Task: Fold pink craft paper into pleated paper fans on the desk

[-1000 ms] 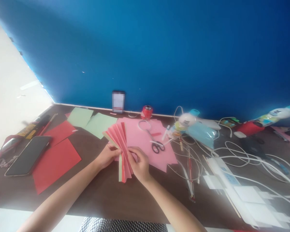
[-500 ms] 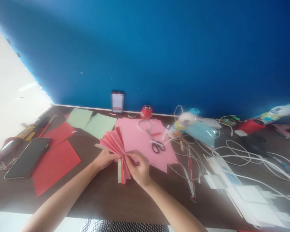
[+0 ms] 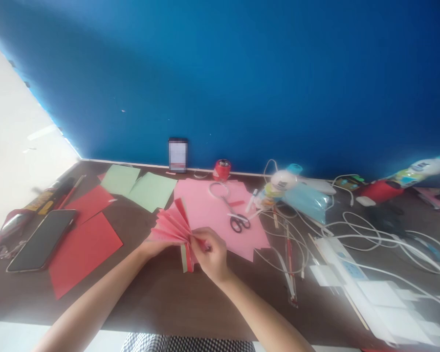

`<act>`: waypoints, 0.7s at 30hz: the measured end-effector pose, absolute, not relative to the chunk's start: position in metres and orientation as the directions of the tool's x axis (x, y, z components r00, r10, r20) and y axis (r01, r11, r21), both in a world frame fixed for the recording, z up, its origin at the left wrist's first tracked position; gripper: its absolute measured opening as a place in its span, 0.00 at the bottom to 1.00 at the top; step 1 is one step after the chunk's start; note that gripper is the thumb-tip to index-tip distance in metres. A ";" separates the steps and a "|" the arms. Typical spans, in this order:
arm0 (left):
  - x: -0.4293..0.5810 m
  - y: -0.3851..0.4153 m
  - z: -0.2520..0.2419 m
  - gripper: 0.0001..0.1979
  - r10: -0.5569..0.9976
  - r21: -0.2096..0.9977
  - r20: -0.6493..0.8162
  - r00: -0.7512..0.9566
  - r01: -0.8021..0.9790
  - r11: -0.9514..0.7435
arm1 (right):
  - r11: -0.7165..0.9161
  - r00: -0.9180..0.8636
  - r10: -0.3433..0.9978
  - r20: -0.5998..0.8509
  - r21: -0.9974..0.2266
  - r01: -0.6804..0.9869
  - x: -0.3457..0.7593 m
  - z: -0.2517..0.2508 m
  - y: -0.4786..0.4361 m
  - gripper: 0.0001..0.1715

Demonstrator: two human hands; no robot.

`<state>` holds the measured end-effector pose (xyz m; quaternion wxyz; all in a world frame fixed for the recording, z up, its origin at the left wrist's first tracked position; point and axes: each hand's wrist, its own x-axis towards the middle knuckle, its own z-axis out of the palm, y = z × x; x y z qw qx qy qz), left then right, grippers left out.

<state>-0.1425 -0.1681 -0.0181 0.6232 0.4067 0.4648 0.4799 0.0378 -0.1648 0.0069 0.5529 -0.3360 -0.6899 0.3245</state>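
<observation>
A pleated pink paper fan [image 3: 171, 224] with a pale green edge strip hangs above the table, its folds gathered at the middle. My right hand [image 3: 209, 252] pinches that gathered middle between thumb and fingers. From the left, my left hand [image 3: 154, 248] holds the spread upper folds, its fingers mostly hidden behind the paper. A shorter folded end [image 3: 186, 259] of the fan points down between the hands. Just beyond lie pink paper sheets [image 3: 205, 208] with black-handled scissors [image 3: 239, 223] on top.
Red sheets [image 3: 90, 249], green sheets [image 3: 154, 190] and a dark phone [image 3: 44, 239] lie at left. A second phone [image 3: 178, 155] leans on the blue wall near a red round container [image 3: 222, 169]. Glue bottles [image 3: 280, 183], tangled white cables [image 3: 374, 239] and a power strip [image 3: 348, 274] crowd the right.
The fan's upper folds have tilted down and left, and its lower end has closed up narrower. My left hand has slipped further behind the folds; my right hand keeps its pinch.
</observation>
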 end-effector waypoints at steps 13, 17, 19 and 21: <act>-0.132 -0.160 -0.023 0.18 0.978 0.943 -0.038 0.205 -0.318 0.103 | 0.216 -0.330 0.911 0.248 -0.968 -0.130 0.039 0.007 -0.155 0.08; -0.133 -0.162 -0.019 0.18 0.967 0.924 -0.052 0.251 -0.354 0.142 | -0.010 -0.409 0.908 0.088 -0.972 -0.233 0.038 -0.001 -0.148 0.10; -0.134 -0.162 -0.017 0.19 0.964 0.925 -0.055 0.259 -0.351 0.147 | -0.053 -0.423 0.904 0.055 -0.970 -0.238 0.037 -0.003 -0.146 0.10; -0.135 -0.162 -0.018 0.18 0.965 0.932 -0.068 0.252 -0.329 0.151 | -0.039 -0.395 0.917 0.048 -0.977 -0.210 0.036 -0.001 -0.147 0.10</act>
